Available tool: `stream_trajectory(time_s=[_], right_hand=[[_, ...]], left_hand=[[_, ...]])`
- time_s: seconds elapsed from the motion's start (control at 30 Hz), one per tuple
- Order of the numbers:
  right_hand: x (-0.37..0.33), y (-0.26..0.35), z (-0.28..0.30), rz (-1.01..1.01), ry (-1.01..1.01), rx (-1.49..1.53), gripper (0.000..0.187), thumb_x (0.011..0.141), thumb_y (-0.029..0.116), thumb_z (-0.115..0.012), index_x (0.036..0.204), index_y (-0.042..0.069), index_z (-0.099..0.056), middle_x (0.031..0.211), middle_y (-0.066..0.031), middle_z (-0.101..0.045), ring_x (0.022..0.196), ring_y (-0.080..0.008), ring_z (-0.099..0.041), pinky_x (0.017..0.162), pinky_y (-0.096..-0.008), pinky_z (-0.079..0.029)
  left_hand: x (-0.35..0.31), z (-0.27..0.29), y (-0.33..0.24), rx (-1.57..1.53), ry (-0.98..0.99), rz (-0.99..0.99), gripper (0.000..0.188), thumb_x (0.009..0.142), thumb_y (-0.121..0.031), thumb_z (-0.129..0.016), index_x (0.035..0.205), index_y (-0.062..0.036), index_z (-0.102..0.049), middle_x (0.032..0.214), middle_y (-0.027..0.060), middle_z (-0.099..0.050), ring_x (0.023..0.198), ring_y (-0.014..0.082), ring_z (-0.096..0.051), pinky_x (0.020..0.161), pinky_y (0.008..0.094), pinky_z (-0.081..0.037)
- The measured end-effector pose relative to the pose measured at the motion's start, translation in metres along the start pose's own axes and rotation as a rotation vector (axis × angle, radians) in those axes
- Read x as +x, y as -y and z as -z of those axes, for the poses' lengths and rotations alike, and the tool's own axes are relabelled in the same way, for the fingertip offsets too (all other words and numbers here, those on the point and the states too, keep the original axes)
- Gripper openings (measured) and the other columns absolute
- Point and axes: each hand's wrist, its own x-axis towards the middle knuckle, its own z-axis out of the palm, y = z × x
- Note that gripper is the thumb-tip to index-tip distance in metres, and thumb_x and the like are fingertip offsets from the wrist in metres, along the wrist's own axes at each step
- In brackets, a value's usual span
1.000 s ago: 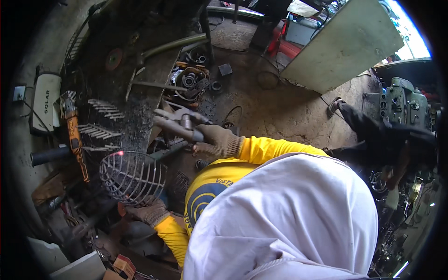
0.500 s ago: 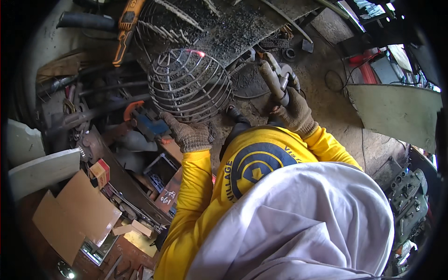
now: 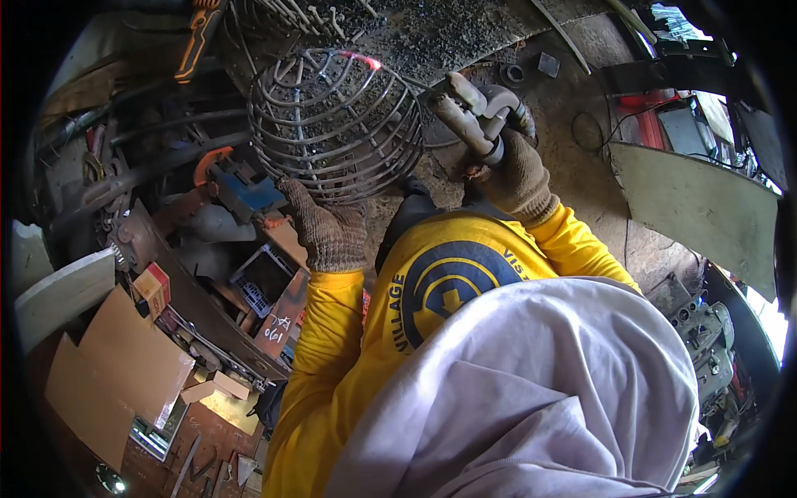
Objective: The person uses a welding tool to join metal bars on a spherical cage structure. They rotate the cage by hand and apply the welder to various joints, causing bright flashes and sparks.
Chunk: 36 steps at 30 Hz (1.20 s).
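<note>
A round cage of bent metal rods (image 3: pixel 320 137) stands ahead of me, one spot on its far top rim glowing red. At its near lower edge my left hand (image 3: pixel 325 228), in a brown knitted glove, is closed on the rods; the fingertips are partly hidden. To the right of the cage my gloved right hand (image 3: pixel 519 178) is wrapped round a worn grey welding electrode holder (image 3: pixel 465 120). A thin rod seems to run from the holder's head toward the cage's right side; whether it touches cannot be made out.
Beyond the cage lies a dark worktop (image 3: pixel 448 37) strewn with grit and rods. An orange-and-black tool (image 3: pixel 199 41) hangs at upper left. A blue vise-like tool (image 3: pixel 249 189) and cardboard (image 3: pixel 120 373) are at left. A pale panel (image 3: pixel 697 207) stands at right.
The view has shifted, with the surroundings sliding left. The cage looks tilted and its glowing spot sits higher. My right hand with the electrode holder has come slightly closer to the cage.
</note>
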Motion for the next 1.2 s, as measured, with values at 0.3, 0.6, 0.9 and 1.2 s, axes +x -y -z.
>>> stream_trajectory(time_s=[0.3,0.6,0.9,1.2], right_hand=[[0.01,0.016,-0.005,-0.09,-0.025,0.002,0.046,0.066,0.013,-0.08,0.106,0.003,-0.061,0.096,-0.0193,-0.068,0.094,-0.0387,-0.066,0.08,-0.0422,-0.052],[0.012,-0.001,-0.018,-0.033,-0.037,0.031,0.04,0.068,0.01,-0.078,0.104,0.002,-0.062,0.09,-0.0176,-0.069,0.087,-0.0359,-0.068,0.076,-0.0409,-0.052],[0.012,-0.006,-0.02,0.09,-0.049,-0.067,0.044,0.072,0.011,-0.074,0.113,0.005,-0.061,0.093,-0.0166,-0.068,0.086,-0.034,-0.067,0.075,-0.0408,-0.053],[0.015,-0.01,-0.021,0.35,-0.041,-0.229,0.053,0.079,0.008,-0.065,0.131,0.012,-0.058,0.095,-0.0107,-0.06,0.082,-0.027,-0.062,0.072,-0.036,-0.054]], left_hand=[[-0.002,-0.005,-0.003,0.013,0.041,-0.006,0.066,0.091,-0.047,-0.062,0.145,-0.0172,-0.039,0.147,0.0084,-0.044,0.131,0.0311,-0.046,0.108,0.0541,-0.042],[-0.006,-0.009,-0.005,0.029,0.013,0.025,0.068,0.091,-0.048,-0.062,0.146,-0.0175,-0.037,0.149,0.0089,-0.041,0.132,0.0318,-0.045,0.109,0.0538,-0.042],[-0.008,-0.017,-0.007,0.012,-0.044,0.044,0.059,0.093,-0.047,-0.059,0.14,-0.0144,-0.045,0.139,0.0099,-0.052,0.125,0.031,-0.053,0.101,0.0526,-0.049],[0.006,0.013,-0.009,-0.018,-0.291,0.196,0.032,0.101,-0.035,-0.046,0.111,-0.0091,-0.061,0.101,0.0034,-0.067,0.082,0.0177,-0.063,0.072,0.0331,-0.056]])
